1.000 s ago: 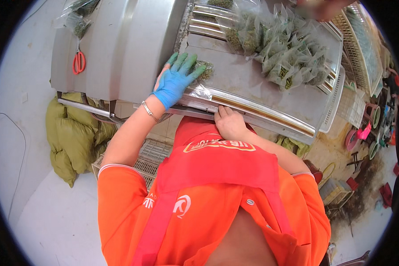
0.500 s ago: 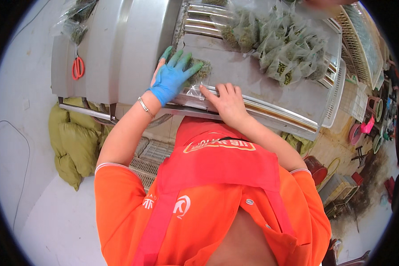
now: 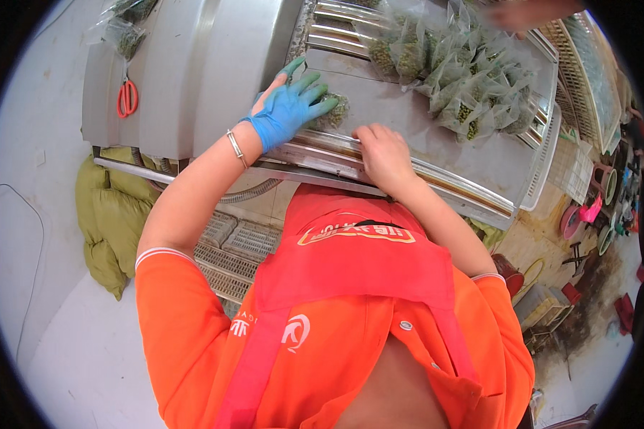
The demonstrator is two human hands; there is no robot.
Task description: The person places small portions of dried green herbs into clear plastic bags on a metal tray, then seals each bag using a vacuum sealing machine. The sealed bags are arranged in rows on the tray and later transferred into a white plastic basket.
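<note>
My left hand (image 3: 288,111), in a blue glove with green-stained fingertips, lies with fingers spread on a small clear bag of green berries (image 3: 333,114). The bag rests on the steel machine bed (image 3: 365,93), partly hidden by the glove. To its right, my bare right hand (image 3: 385,154) sits over the metal rails (image 3: 444,182) along the near edge. Its fingers are curled in, and anything inside them is hidden. Farther right, several clear bags of green berries (image 3: 465,93) stand in a crowded group on the bed.
A steel cover (image 3: 222,86) rises at left, with red-handled scissors (image 3: 127,99) and another bag (image 3: 125,36) on the left part. Another person's hand (image 3: 537,14) is at the top right. Plastic crates (image 3: 229,272) and a green sack (image 3: 111,222) sit below.
My right hand has shifted right, away from the bag, and its fingers have curled. My left hand stays spread on the bag. The other person's hand has come further into view.
</note>
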